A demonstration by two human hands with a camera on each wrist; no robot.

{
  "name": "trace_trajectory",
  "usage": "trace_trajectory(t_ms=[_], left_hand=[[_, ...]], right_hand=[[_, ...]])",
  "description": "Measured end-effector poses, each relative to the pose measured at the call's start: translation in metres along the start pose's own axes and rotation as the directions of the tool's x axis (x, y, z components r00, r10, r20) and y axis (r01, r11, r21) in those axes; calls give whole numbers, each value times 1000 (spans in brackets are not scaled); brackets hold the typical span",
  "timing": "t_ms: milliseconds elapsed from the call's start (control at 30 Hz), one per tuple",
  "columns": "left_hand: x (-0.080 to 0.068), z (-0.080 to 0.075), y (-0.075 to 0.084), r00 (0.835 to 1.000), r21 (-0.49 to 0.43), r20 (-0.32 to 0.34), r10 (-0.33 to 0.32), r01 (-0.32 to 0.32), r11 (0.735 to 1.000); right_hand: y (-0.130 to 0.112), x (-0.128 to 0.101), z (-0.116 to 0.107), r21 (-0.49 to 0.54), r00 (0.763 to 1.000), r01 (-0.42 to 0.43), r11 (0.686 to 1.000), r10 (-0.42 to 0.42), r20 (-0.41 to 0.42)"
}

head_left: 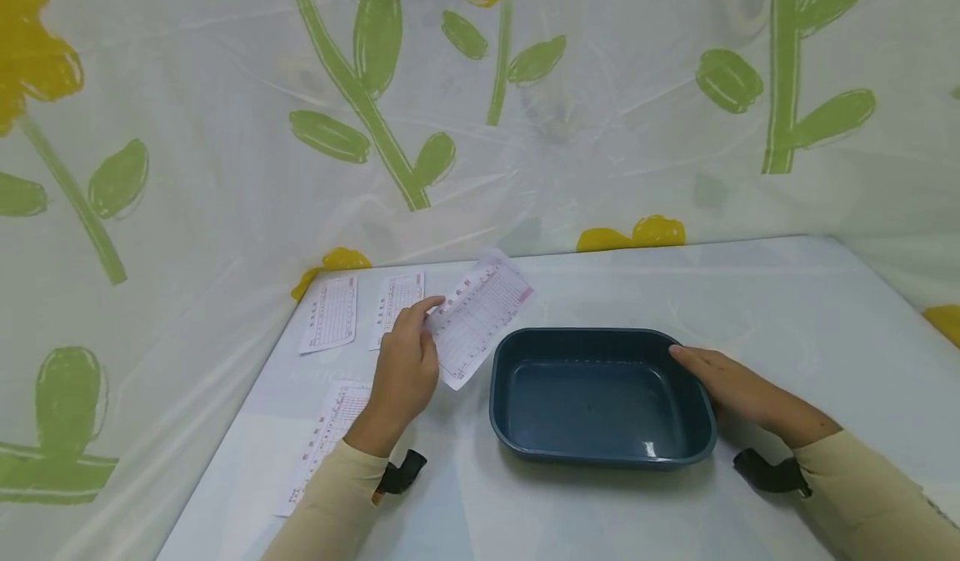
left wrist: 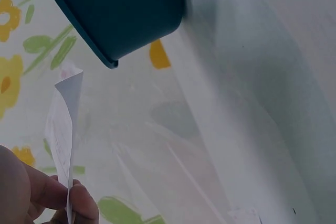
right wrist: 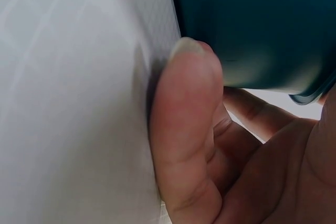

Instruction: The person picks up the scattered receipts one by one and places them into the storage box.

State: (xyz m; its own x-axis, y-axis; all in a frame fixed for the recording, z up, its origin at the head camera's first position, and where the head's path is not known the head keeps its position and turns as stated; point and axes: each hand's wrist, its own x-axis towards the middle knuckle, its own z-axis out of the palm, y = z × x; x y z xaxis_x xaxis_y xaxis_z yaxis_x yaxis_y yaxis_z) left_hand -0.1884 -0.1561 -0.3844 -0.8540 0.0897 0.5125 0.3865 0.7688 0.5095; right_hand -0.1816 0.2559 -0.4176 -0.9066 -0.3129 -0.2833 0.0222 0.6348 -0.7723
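In the head view my left hand (head_left: 405, 365) pinches a printed sheet of paper (head_left: 483, 319) by its left edge, holding it tilted above the table. The left wrist view shows the sheet (left wrist: 64, 135) almost edge-on between thumb and fingers. Just right of the paper stands a dark blue-green plastic tub (head_left: 592, 403), with nothing visible inside. My right hand (head_left: 738, 390) grips the tub's right side near its far corner, a digit on the rim. From the right wrist view, fingers (right wrist: 186, 114) curl against the tub's outer wall, low by the table surface.
Two similar printed sheets, a left one (head_left: 330, 315) and one beside it (head_left: 396, 298), lie at the table's back left. Another sheet (head_left: 322, 444) lies partly under the left forearm. A flower-printed curtain (head_left: 600, 127) hangs behind the white table (head_left: 810, 311).
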Motion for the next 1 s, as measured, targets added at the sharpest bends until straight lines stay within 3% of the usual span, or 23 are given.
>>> trace_trajectory(t_ms=[333, 667, 833, 1000], left_hand=[[-9, 2, 20, 998, -46, 51, 27, -25, 999], [-17, 7, 32, 987, -50, 123, 104, -98, 994], [-21, 16, 38, 971, -43, 197, 134, -128, 991], [-22, 22, 44, 943, -31, 265, 200, -199, 980]], right_hand=[[0, 2, 0, 21, 1000, 3, 1000, -3, 16], [3, 2, 1, 15, 1000, 6, 1000, -6, 28], [4, 3, 0, -7, 1000, -12, 1000, 12, 16], [3, 4, -1, -18, 999, -32, 999, 32, 13]])
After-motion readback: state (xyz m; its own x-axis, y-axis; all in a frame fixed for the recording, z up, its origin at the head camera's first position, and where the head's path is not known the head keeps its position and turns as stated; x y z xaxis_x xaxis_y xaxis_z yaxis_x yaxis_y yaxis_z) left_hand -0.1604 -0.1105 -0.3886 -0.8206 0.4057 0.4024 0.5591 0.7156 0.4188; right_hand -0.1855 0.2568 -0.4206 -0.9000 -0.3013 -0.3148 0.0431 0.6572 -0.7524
